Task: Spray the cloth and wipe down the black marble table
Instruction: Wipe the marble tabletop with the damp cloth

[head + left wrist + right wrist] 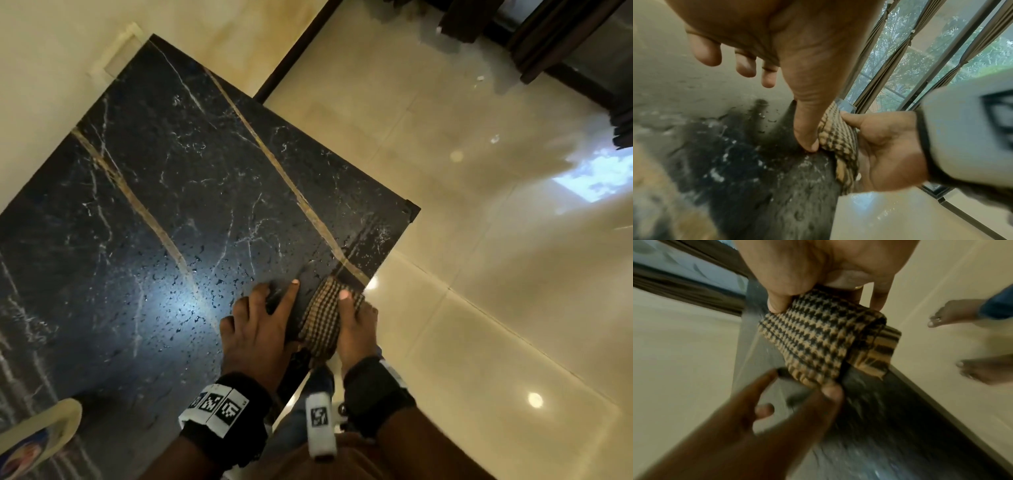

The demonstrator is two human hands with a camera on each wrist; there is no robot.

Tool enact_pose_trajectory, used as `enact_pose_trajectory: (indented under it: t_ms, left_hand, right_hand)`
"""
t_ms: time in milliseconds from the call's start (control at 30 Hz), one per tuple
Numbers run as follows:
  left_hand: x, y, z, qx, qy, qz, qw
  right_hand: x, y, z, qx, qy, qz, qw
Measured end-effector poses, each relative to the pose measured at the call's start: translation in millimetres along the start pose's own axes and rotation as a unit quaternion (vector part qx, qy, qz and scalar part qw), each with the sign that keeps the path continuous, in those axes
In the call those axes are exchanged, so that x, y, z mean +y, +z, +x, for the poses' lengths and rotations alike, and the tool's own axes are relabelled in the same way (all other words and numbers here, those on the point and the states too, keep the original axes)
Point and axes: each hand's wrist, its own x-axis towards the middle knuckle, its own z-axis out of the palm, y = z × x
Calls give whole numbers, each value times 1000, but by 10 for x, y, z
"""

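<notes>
The black marble table (191,192) has gold veins, and spray droplets cover its near half. A folded tan-and-black checked cloth (322,317) lies at the table's near right edge. My right hand (352,308) grips the cloth, thumb on top and fingers beneath, over the edge. My left hand (274,298) rests on the marble just left of it, fingers loose. Its thumb tip touches the cloth's (838,138) left border. In the right wrist view the cloth (818,340) hangs partly past the table rim, with the left thumb at its lower corner.
A pale rounded container (37,435) with a blue and red label sits at the table's near left corner. Glossy cream floor tiles (496,274) lie to the right, a wall to the left. Bare feet (972,369) stand by the table edge. Curtained windows (920,56) are beyond.
</notes>
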Motion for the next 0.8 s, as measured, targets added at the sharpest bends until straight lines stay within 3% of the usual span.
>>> enact_pose_trajectory:
  t_ms: [133, 267, 500, 700, 800]
  left_hand:
    - [-79, 62, -127, -4, -18, -14, 1000]
    - [-153, 93, -209, 2, -20, 1, 1000]
    - [-255, 233, -443, 7, -25, -7, 1000]
    - [-276, 279, -509, -5, -32, -13, 999]
    - [-300, 308, -530, 6, -31, -18, 999]
  right_hand:
    - [77, 88, -243, 6, -4, 36, 999]
    - [-43, 59, 12, 49, -23, -9, 999]
    - [-651, -196, 518, 93, -82, 37, 992]
    - [112, 30, 141, 75, -16, 11, 997]
    - [240, 189, -417, -3, 30, 12, 999]
